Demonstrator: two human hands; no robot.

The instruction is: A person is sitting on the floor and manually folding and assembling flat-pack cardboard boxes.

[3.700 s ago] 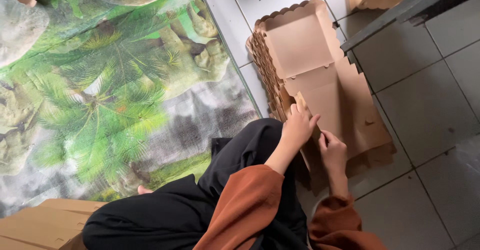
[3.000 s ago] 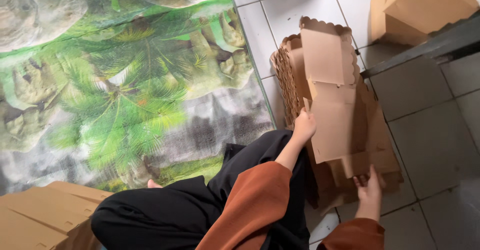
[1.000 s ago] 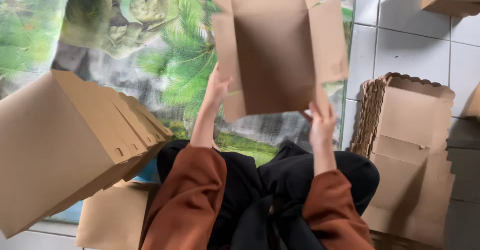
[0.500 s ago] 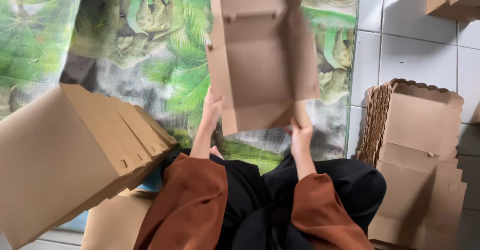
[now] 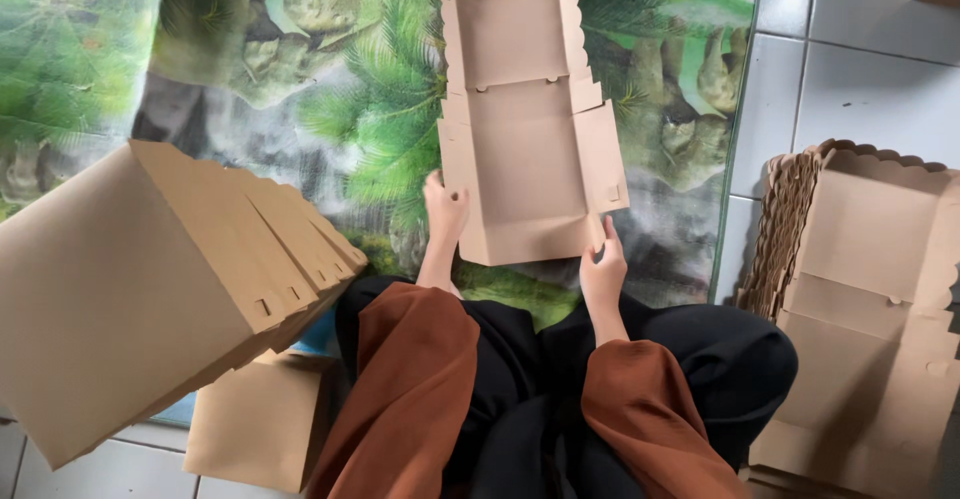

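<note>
Nearest the camera, rust-brown sleeves and black trousers fill the lower middle. Just beyond the knees, the left hand [image 5: 444,206] grips the near left edge of a flat cardboard box blank [image 5: 525,119], thumb on its inner face, and the right hand [image 5: 603,271] pinches the near right corner by the side flap. Both hands are closed on the cardboard.

Half a second ago the blank was raised and tilted toward the camera, its far end cut off by the top of the view. Now it lies lower and flatter over the mat [image 5: 250,59], with its full length showing and its side flaps spread outward. The hands have stayed at the near end.

The blank is plain brown, long and narrow, creased across the middle, with a scalloped edge around its far panel, small slots along the fold, and angled flaps on both near sides.

To the near left stands a stack of folded boxes [image 5: 150,279], tilted. On the right, on the white tiled floor [image 5: 870,79], lies a pile of unfolded blanks [image 5: 870,289]. Farther off, the mat shows green palm leaves and grey rocks.
</note>
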